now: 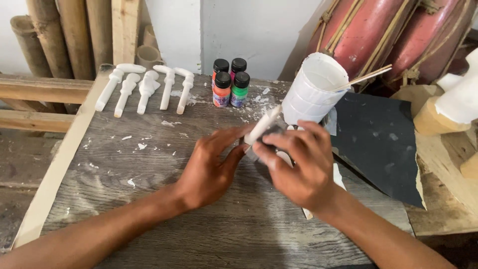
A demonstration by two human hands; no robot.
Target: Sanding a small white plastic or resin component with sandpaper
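A white peg-shaped piece is held over the grey wooden table, gripped by the fingers of the left hand. A dark sanding pad is clasped against it by the closed right hand. Just behind, a white cup and four paint bottles are set; five white pegs are lined up farther left.

**White pieces, bright paints**

The peg at centre frame is white, like the five pegs at upper left. The paint bottles have black caps over orange, green and pink. The cup is white; the sheet at right, black. The table is streaked grey.
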